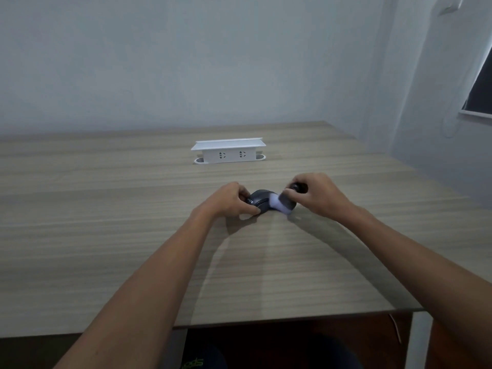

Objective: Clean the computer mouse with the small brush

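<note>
A dark grey computer mouse (261, 200) lies on the wooden table (133, 235), a little beyond its middle. My left hand (231, 200) grips the mouse from its left side, fingers wrapped around its edge. My right hand (318, 194) holds a small brush (286, 202) with a dark round handle and pale bristles. The bristles press against the right side of the mouse and look blurred.
A white power socket box (228, 151) stands farther back on the table, behind the mouse. The table's front edge runs just above my knees. A wall closes the right side, with a dark window (482, 86) at the far right.
</note>
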`<state>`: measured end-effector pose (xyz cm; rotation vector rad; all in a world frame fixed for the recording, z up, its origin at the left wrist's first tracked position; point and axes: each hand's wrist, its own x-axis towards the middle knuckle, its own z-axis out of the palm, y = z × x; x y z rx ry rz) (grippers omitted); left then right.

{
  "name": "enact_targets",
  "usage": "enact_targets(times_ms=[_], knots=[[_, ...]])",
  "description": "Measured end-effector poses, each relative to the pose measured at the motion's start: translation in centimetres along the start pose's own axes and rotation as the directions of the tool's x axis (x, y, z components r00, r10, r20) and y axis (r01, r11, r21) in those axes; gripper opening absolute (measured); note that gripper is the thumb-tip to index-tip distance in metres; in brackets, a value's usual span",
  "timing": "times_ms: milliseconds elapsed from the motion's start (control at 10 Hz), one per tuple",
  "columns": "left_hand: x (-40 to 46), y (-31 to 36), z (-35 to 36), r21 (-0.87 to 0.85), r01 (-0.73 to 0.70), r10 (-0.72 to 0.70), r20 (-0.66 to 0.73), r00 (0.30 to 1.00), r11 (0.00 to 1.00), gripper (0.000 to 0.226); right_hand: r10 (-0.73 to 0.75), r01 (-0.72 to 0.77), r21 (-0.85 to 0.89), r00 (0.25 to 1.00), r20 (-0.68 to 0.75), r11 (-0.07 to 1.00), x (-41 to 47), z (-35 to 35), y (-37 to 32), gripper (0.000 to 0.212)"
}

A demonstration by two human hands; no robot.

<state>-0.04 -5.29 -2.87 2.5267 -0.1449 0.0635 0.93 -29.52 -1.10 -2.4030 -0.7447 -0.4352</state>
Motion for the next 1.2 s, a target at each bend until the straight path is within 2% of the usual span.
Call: enact_targets(times_ms=[100, 200, 300, 400, 600, 700, 800, 900, 1000, 1100, 1200], knots=[[0.0, -0.2, -0.2, 0.003, 0.011, -0.011, 0.014, 1.0, 1.0, 0.039, -0.051, 0.052, 0.012, 0.997, -0.066, 0.999, 0.2, -0.5, -0.3, 0.013], [0.0, -0.2, -0.2, 0.008, 0.01, -0.01, 0.009, 1.0, 1.0, 0.038, -0.125, 0.125, 0.026, 0.992, 0.007, 0.992, 0.0, 0.2, -1.2, 0.015], [-0.2, -0.2, -0.1, 0.0, 0.012, -0.012, -0.004, 1.0, 1.0, 0.039, -0.133, 0.129, -0.076, 0.989, -0.058, 0.989, 0.1, 0.7, -0.2, 0.017], [-0.6, -0.5, -0.3, -0.015, 0.028, -0.028, -0.009, 1.0, 0.999, 0.042, -0.122, 0.102, -0.127, 0.98, -0.155, 0.987, -0.2, 0.9, 0.7, 0.017], [-1.3, -0.7, -0.3, -0.023, 0.041, -0.042, -0.027, 0.999, 0.999, 0.039, -0.054, 0.015, -0.173, 0.973, -0.224, 0.985, -2.3, 2.0, 1.1, 0.018], [-1.6, -0.6, -0.3, -0.026, 0.044, -0.045, -0.047, 0.998, 0.999, 0.036, -0.039, -0.01, -0.22, 0.976, -0.216, 0.975, -3.4, 2.9, 0.7, 0.02], [-1.9, -0.7, -0.2, -0.03, 0.044, -0.045, -0.058, 0.997, 0.999, 0.035, -0.071, 0.027, -0.264, 0.985, -0.159, 0.964, -4.1, 3.9, 0.4, 0.024], [-2.3, -0.6, -0.1, -0.008, 0.035, -0.035, -0.083, 0.996, 0.999, 0.034, -0.043, 0.014, -0.295, 0.995, -0.091, 0.955, -4.4, 4.3, 0.1, 0.028], [-2.6, -0.7, 0.0, 0.012, 0.019, -0.017, -0.101, 0.995, 1.0, 0.046, -0.028, 0.017, -0.28, 0.999, -0.034, 0.96, -4.3, 3.8, 0.1, 0.035], [-2.9, -1.2, -0.3, 0.008, 0.014, -0.013, -0.097, 0.995, 1.0, 0.067, -0.025, 0.027, -0.203, 1.0, 0.012, 0.979, -4.4, 2.8, -0.2, 0.036], [-3.1, -2.3, -0.5, -0.051, 0.107, -0.117, -0.299, 0.947, 0.993, 0.068, 0.079, -0.082, -0.045, 0.994, -0.076, 0.996, -4.0, 1.6, 0.8, 0.046]])
